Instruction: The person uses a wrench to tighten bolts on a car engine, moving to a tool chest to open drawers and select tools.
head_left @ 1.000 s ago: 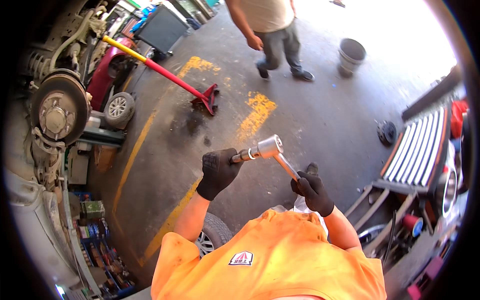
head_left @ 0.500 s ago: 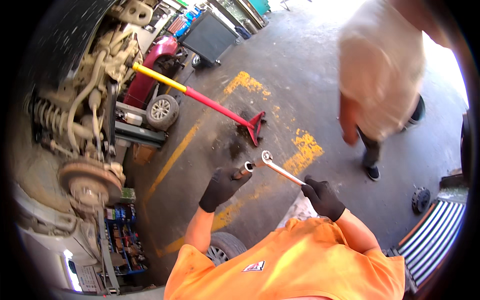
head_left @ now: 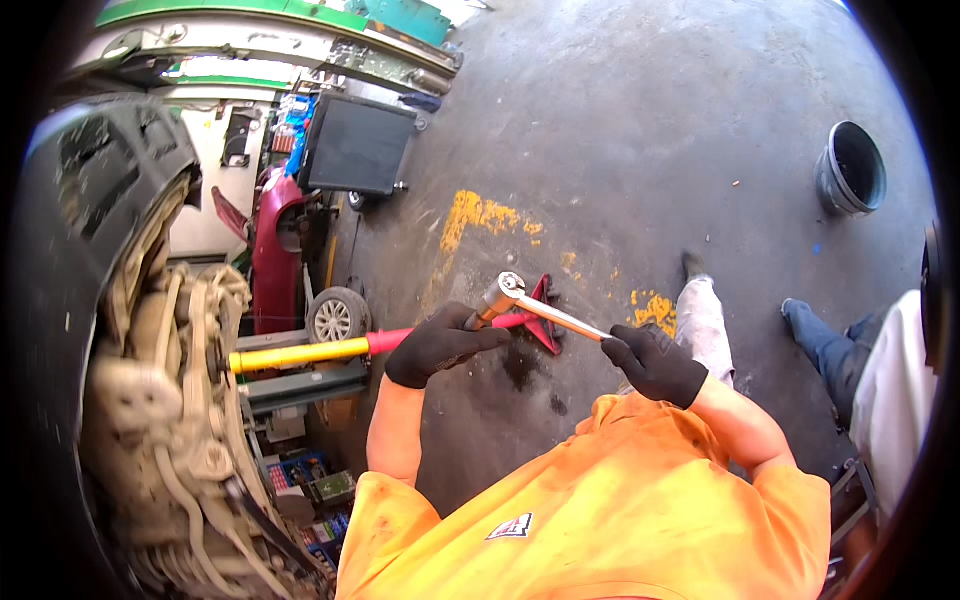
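Note:
My right hand (head_left: 655, 366), in a black glove, is closed around the handle end of a ratchet wrench (head_left: 565, 319). Level with my chest, the wrench points up and to the left. At its round head is a metal socket (head_left: 494, 300), lined up with the head; whether it is fully seated I cannot tell. My left hand (head_left: 440, 348), also gloved, grips the socket's lower end, its thumb pointing right. Behind the tool stands a red and yellow support stand (head_left: 390, 341), reaching from the floor to the raised vehicle's underside (head_left: 180, 410).
A dark bucket (head_left: 850, 172) stands at the far right. Another person (head_left: 888, 380) is close by on the right. A dark cabinet (head_left: 357, 145), a loose wheel (head_left: 338, 316) and a red car body part (head_left: 276, 250) are at the back left. Worn yellow lines (head_left: 482, 215) mark the floor.
The ratchet head and socket, apart before, have come together. My view has turned, with the vehicle's underside now lower left. The other person has shifted to the right edge.

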The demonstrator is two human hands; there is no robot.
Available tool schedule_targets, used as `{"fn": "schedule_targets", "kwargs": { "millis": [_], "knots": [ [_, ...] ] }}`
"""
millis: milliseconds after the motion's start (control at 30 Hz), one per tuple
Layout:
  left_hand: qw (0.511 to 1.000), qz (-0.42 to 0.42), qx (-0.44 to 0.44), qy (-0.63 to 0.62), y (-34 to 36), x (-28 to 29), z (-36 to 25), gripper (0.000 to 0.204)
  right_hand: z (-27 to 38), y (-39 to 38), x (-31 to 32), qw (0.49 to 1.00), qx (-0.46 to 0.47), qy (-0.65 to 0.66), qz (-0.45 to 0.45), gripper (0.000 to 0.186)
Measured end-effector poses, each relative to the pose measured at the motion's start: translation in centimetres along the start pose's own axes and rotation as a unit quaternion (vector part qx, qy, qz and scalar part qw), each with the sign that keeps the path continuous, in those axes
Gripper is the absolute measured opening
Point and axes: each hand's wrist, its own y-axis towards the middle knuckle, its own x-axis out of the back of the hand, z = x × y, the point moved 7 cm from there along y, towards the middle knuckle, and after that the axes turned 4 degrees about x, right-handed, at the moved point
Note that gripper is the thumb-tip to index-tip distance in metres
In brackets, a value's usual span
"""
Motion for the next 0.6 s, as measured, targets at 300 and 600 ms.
{"fn": "schedule_targets", "kwargs": {
  "millis": [300, 600],
  "knots": [
    [0.934, -0.132, -0.160, -0.292, 15.7, 20.7, -2.4, 0.039, -4.7, 29.5, 5.0, 0.974, 0.046, -0.169, 0.143, 0.035],
    [0.660, -0.458, -0.107, -0.586, 18.8, 31.7, 15.7, 0.026, -7.9, 56.5, 3.6, 0.872, 0.066, -0.212, 0.436, 0.044]
  ]
}}
